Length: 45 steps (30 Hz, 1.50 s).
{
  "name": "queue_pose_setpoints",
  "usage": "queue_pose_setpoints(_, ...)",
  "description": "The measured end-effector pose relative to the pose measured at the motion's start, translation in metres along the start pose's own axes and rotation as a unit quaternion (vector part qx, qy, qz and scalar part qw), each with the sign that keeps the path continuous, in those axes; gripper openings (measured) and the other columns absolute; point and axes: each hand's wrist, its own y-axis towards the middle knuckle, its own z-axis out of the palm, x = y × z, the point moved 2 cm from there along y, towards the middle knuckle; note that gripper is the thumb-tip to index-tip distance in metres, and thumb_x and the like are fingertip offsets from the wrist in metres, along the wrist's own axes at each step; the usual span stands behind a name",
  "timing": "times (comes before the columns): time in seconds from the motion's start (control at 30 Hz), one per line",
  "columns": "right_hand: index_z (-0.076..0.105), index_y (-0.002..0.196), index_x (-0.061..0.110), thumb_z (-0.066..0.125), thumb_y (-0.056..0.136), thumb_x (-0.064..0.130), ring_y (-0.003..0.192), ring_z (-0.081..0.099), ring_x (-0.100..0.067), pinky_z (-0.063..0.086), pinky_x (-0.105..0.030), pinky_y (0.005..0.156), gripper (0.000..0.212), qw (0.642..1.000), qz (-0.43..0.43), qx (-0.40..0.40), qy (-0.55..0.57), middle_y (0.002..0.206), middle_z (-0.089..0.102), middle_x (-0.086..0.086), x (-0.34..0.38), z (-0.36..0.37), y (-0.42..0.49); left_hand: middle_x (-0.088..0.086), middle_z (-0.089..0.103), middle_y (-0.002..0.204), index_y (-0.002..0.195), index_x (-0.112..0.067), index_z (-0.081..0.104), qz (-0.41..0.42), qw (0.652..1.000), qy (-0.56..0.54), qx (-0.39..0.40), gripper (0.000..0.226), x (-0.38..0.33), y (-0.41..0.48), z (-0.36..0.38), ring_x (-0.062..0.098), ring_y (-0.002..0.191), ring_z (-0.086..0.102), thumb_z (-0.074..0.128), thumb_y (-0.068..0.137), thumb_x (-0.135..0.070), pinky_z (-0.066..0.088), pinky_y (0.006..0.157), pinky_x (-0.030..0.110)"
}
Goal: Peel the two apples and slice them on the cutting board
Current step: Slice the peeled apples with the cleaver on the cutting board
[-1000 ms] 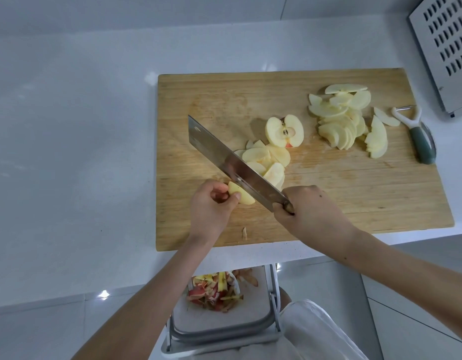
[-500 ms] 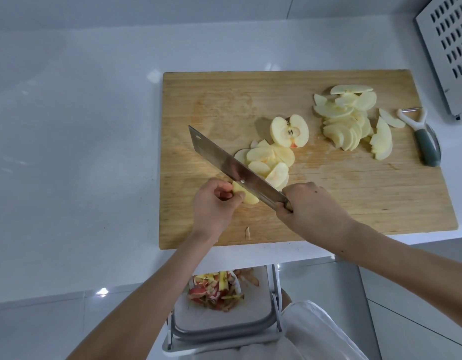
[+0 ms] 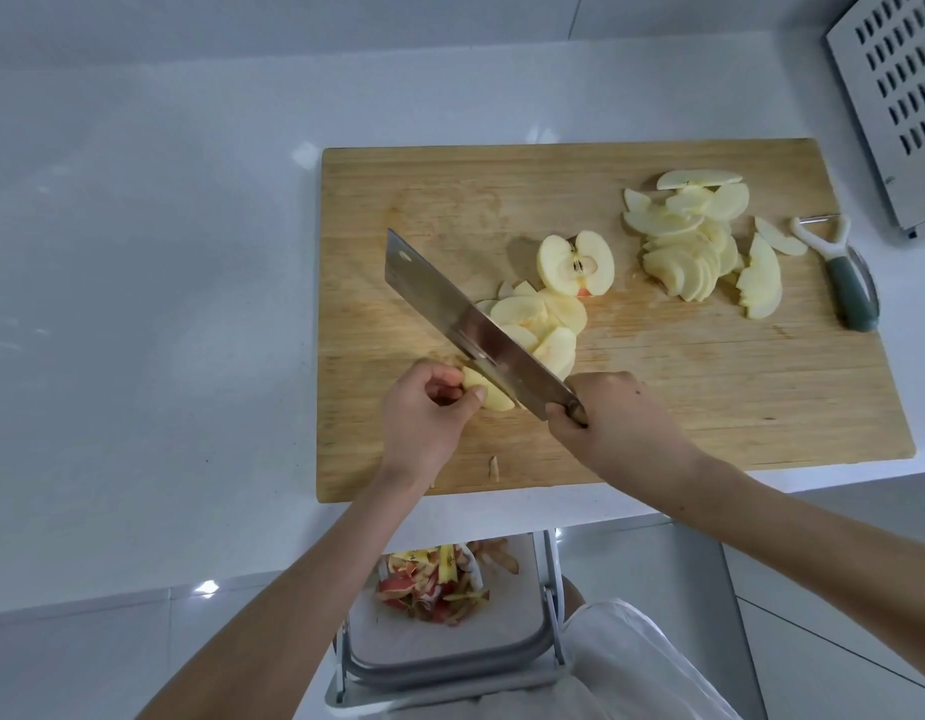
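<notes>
On the wooden cutting board, my left hand pinches a small peeled apple piece near the front left. My right hand grips the handle of a cleaver, its blade slanting up-left and pressed against the right side of that piece. Fresh slices lie fanned just behind the blade. A peeled apple half sits cut face up, core showing, at the board's middle. A second heap of slices lies at the back right.
A peeler with a grey-green handle lies on the board's right edge. A perforated metal rack stands at the far right. Below the white counter, a bin holds red and yellow peels. A scrap lies near the board's front edge.
The cleaver has shifted slightly left along the held piece, and another slice has joined the fan behind the blade. Both hands keep their grips.
</notes>
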Motion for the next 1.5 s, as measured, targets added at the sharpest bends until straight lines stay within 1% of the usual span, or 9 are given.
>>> queue_pose_setpoints(0.2, 0.031, 0.059, 0.017, 0.046, 0.095, 0.021, 0.048, 0.034, -0.009, 0.021, -0.020, 0.042, 0.039, 0.999, -0.008, 0.020, -0.034, 0.057, 0.039, 0.002, 0.005, -0.006, -0.004, -0.007, 0.064, 0.081, 0.086, -0.014, 0.063, 0.001, 1.000, -0.012, 0.003, 0.020, 0.001, 0.001, 0.002, 0.004, 0.073, 0.060, 0.079, 0.075, -0.011, 0.047, 0.067, 0.007)
queue_pose_setpoints(0.3, 0.030, 0.058, 0.016, 0.046, 0.094, 0.020, 0.049, 0.034, -0.010, 0.022, -0.021, 0.043, 0.039, 0.999, -0.006, 0.024, -0.029, 0.058, 0.038, 0.002, 0.006, -0.006, -0.002, -0.006, 0.064, 0.081, 0.087, -0.013, 0.064, 0.009, 1.000, -0.002, 0.004, 0.019, 0.000, 0.001, 0.002, 0.003, 0.073, 0.060, 0.079, 0.075, -0.012, 0.046, 0.066, 0.005)
queue_pose_setpoints(0.43, 0.031, 0.060, 0.016, 0.045, 0.094, 0.020, 0.050, 0.034, -0.010, 0.023, -0.021, 0.044, 0.037, 0.998, -0.001, 0.039, -0.043, 0.060, 0.038, 0.002, 0.007, 0.004, 0.006, -0.009, 0.064, 0.080, 0.085, -0.015, 0.063, 0.016, 1.000, 0.001, 0.001, 0.019, 0.004, 0.002, 0.002, 0.002, 0.073, 0.060, 0.079, 0.075, -0.013, 0.047, 0.067, 0.007)
queue_pose_setpoints(0.57, 0.029, 0.059, 0.016, 0.044, 0.094, 0.019, 0.057, 0.040, -0.020, 0.024, -0.024, 0.045, 0.038, 0.999, -0.001, 0.035, -0.037, 0.059, 0.036, 0.001, 0.010, 0.019, 0.020, -0.010, 0.064, 0.077, 0.083, -0.014, 0.063, 0.020, 1.000, -0.008, -0.004, 0.019, 0.007, 0.004, 0.004, 0.002, 0.071, 0.061, 0.080, 0.074, -0.012, 0.048, 0.066, 0.009)
queue_pose_setpoints(0.7, 0.031, 0.058, 0.014, 0.046, 0.094, 0.020, 0.050, 0.033, -0.010, 0.021, -0.021, 0.043, 0.040, 1.000, 0.010, 0.017, -0.002, 0.057, 0.037, 0.001, 0.007, 0.016, 0.016, -0.009, 0.065, 0.080, 0.086, -0.013, 0.064, 0.019, 1.000, -0.005, -0.002, 0.019, 0.007, 0.004, 0.004, 0.000, 0.072, 0.061, 0.080, 0.075, -0.013, 0.048, 0.067, 0.008)
queue_pose_setpoints(0.87, 0.032, 0.059, 0.013, 0.047, 0.094, 0.020, 0.047, 0.032, -0.010, 0.022, -0.020, 0.041, 0.039, 1.000, 0.003, -0.002, 0.008, 0.056, 0.037, 0.001, 0.008, 0.000, -0.004, -0.006, 0.065, 0.082, 0.088, -0.011, 0.064, 0.044, 0.999, -0.003, -0.008, 0.020, 0.009, 0.001, 0.003, 0.002, 0.073, 0.061, 0.079, 0.075, -0.012, 0.048, 0.069, 0.008)
queue_pose_setpoints(1.13, 0.029, 0.059, 0.016, 0.045, 0.095, 0.022, 0.048, 0.031, -0.009, 0.021, -0.020, 0.043, 0.040, 0.999, -0.011, 0.012, -0.045, 0.057, 0.036, 0.002, 0.008, 0.002, -0.004, -0.006, 0.064, 0.081, 0.088, -0.010, 0.064, 0.068, 0.998, 0.008, -0.015, 0.021, 0.011, 0.001, 0.004, 0.002, 0.073, 0.061, 0.079, 0.074, -0.013, 0.047, 0.068, 0.007)
queue_pose_setpoints(1.3, 0.029, 0.058, 0.014, 0.046, 0.094, 0.019, 0.048, 0.031, -0.011, 0.022, -0.022, 0.043, 0.040, 0.999, -0.007, 0.021, -0.024, 0.057, 0.036, 0.001, 0.008, 0.002, 0.000, -0.009, 0.063, 0.079, 0.088, -0.009, 0.065, 0.075, 0.997, 0.013, -0.011, 0.020, 0.009, 0.000, 0.003, -0.002, 0.070, 0.059, 0.079, 0.075, -0.012, 0.045, 0.067, 0.006)
queue_pose_setpoints(1.5, 0.031, 0.059, 0.016, 0.045, 0.094, 0.019, 0.051, 0.034, -0.010, 0.022, -0.022, 0.044, 0.037, 0.999, -0.006, 0.037, -0.031, 0.059, 0.038, 0.002, 0.013, 0.003, 0.008, -0.010, 0.062, 0.076, 0.086, -0.009, 0.066, 0.082, 0.996, 0.015, -0.009, 0.018, 0.010, 0.001, 0.002, -0.007, 0.068, 0.059, 0.079, 0.074, -0.010, 0.046, 0.067, 0.006)
